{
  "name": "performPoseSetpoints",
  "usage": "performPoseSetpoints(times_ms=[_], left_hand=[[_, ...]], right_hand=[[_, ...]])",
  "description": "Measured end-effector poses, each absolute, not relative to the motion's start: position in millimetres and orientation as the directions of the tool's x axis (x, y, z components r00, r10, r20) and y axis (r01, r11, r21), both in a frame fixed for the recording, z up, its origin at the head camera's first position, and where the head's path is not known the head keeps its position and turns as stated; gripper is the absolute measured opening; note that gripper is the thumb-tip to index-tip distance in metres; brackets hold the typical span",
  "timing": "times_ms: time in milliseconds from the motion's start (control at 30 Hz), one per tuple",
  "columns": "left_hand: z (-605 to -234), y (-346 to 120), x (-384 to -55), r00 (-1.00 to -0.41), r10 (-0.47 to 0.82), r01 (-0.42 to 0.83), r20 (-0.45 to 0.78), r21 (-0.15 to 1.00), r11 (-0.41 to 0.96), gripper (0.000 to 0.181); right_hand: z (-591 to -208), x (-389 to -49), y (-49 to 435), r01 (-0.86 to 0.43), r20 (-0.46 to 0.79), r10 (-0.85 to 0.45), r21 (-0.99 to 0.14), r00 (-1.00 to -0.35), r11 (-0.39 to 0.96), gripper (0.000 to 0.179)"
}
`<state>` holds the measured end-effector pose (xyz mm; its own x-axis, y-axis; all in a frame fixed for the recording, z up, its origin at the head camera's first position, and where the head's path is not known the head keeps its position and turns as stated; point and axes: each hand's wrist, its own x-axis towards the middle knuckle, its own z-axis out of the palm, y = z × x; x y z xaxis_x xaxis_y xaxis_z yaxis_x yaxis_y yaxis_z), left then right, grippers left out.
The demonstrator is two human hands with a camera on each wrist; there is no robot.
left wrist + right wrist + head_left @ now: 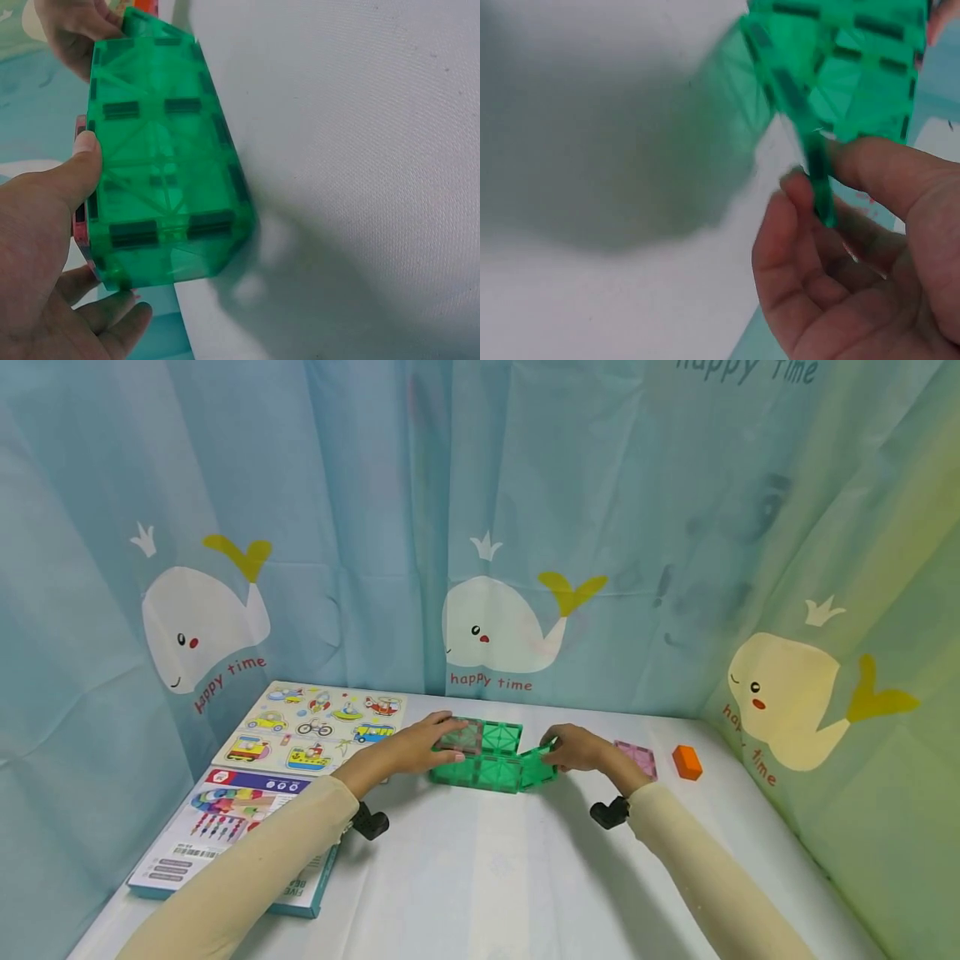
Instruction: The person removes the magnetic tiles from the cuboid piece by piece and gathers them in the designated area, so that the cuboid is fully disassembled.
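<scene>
A box of translucent green magnetic tiles (497, 773) stands mid-table, with a pink tile (463, 737) over the left of its top. My left hand (415, 747) grips the box's left end; in the left wrist view the thumb (84, 154) presses its upper edge, fingers around the end. At the opposite end my right hand (581, 750) pinches a green square tile (537, 767) between thumb and fingers. That tile (819, 184) appears nearly edge-on in the right wrist view, angled out from the box's end, its inner edge right at the box.
Right of my right hand lie another pink tile (636, 758) and an orange block (687, 762). A picture puzzle board (300, 735) and a toy box (225, 835) occupy the left side. Whale-printed curtains (375, 610) enclose the white table (480, 877).
</scene>
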<state>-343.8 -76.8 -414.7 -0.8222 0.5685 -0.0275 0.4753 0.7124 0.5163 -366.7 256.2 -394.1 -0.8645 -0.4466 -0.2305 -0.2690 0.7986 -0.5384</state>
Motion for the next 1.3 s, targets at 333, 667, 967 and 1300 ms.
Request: performPoseSetpoints(times_ms=[333,667,967,1300], left_hand=[[-418,-78,-346,-0.826,0.563,0.470,-0.030,0.514,0.717,0.068],[-412,-77,-343,-0.832,0.554,0.455,-0.037,0.525,0.719,0.068],[-413,-77,-343,-0.825,0.564,0.467,-0.033,0.524,0.713,0.068],[-415,-77,-346,-0.824,0.565,0.470,-0.039,0.510,0.720,0.067]], right_hand=[[-391,-373,286,-0.269,-0.196,-0.474,-0.615,-0.859,0.742,0.034],[-393,-388,339,-0.286,-0.029,-0.355,-0.531,-0.935,0.798,0.034],[-413,-398,364,-0.187,-0.101,-0.283,-0.538,-0.954,0.822,0.038],[-430,-408,356,-0.096,-0.208,-0.222,-0.487,-0.953,0.868,0.042]])
